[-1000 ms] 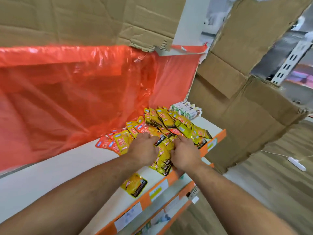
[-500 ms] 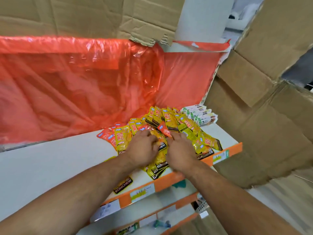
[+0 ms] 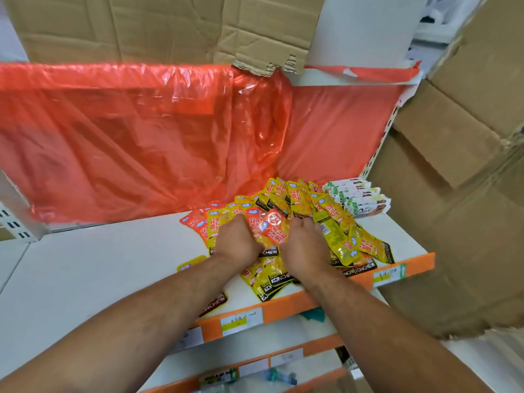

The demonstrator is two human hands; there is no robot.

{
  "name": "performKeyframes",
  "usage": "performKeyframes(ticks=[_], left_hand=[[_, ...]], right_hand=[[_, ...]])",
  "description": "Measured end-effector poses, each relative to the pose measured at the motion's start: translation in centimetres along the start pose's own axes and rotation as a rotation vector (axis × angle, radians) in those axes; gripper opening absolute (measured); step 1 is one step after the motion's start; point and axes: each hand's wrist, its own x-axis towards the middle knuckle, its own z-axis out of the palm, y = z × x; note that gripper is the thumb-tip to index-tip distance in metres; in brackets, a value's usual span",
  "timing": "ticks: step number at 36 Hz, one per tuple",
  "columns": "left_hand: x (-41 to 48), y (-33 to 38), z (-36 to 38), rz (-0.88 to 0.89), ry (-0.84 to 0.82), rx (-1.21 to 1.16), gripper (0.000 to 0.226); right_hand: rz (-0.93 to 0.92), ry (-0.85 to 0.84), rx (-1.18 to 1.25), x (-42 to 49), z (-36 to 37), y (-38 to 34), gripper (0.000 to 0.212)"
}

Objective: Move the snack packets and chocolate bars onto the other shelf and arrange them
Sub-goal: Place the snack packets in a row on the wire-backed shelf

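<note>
Packets [image 3: 336, 222] litter white shelf [image 3: 113, 268] below cardboard [image 3: 141, 24].

The packets [image 3: 334, 222] are mostly yellow with red patches and a black band lettered in white; a few are orange-red. The bars [image 3: 360, 198] are white with green and dark marks. The shelf [image 3: 99, 265] is white and its strip [image 3: 419, 262] orange, with white and yellow-green labels [image 3: 390, 275]. The sheet [image 3: 127, 143] is translucent red-orange, and the cardboard [image 3: 141, 26] is plain brown.
</note>
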Motion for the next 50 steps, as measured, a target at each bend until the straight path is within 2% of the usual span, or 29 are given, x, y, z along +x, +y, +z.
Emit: performKeyframes(ticks=[4, 8, 13, 18, 23, 25, 27, 29, 31, 33, 34, 36, 38, 40, 44, 50], left_hand=[[-0.1, 0.1, 0.0, -0.026, 0.030, -0.088, 0.059], [0.4, -0.2, 0.1, -0.113, 0.025, -0.235, 0.020], [0.3, -1.0, -0.4, -0.172, 0.048, -0.368, 0.027], [-0.1, -1.8, -1.2, -0.228, 0.060, -0.506, 0.028], [-1.1, -3.9, -3.2, -0.279, 0.097, -0.620, 0.027], [-1.5, -5.3, -4.1, -0.309, 0.111, -0.663, 0.026], [-2.1, -6.7, -5.2, -0.330, 0.129, -0.686, 0.027], [-2.9, -8.1, -6.5, -0.335, 0.141, -0.706, 0.026], [-3.9, -9.8, -7.8, -0.351, 0.155, -0.727, 0.021], [-4.8, -11.7, -9.1, -0.362, 0.171, -0.748, 0.020], [-5.4, -12.7, -9.8, -0.366, 0.180, -0.755, 0.020], [-6.5, -14.8, -11.3, -0.373, 0.189, -0.770, 0.019], [-7.9, -16.9, -13.0, -0.379, 0.189, -0.792, 0.019], [-9.3, -18.9, -14.9, -0.378, 0.193, -0.809, 0.021], [-12.6, -23.3, -18.6, -0.381, 0.196, -0.818, 0.024], [-17.4, -30.5, -23.8, -0.407, 0.208, -0.809, 0.016]], right_hand=[[-0.007, 0.023, -0.047, 0.5, -0.2, -0.1, 0.062], [0.009, 0.050, 0.055, 0.9, -0.6, -0.3, 0.066], [0.074, -0.053, 0.330, 1.2, -1.0, -1.2, 0.068], [0.087, -0.118, 0.508, 1.1, -0.8, -3.0, 0.047], [0.155, -0.198, 0.764, 1.3, -0.3, -5.7, 0.066], [0.181, -0.214, 0.831, 1.0, -0.1, -7.0, 0.064], [0.184, -0.238, 0.866, 0.6, 0.4, -8.3, 0.053], [0.169, -0.252, 0.893, 0.3, 1.0, -9.9, 0.028], [0.154, -0.270, 0.923, -0.4, 1.4, -11.9, 0.031], [0.155, -0.269, 0.930, -1.3, 1.7, -14.2, 0.048], [0.155, -0.260, 0.938, -1.9, 1.8, -15.4, 0.047], [0.148, -0.261, 0.933, -3.0, 2.1, -17.8, 0.021], [0.122, -0.268, 0.931, -4.3, 2.5, -20.3, 0.040], [0.082, -0.261, 0.895, -5.8, 2.5, -22.8, 0.045], [0.035, -0.320, 0.811, -9.1, 2.5, -28.4, 0.032], [0.043, -0.403, 0.931, -14.0, 4.5, -36.8, 0.022]])
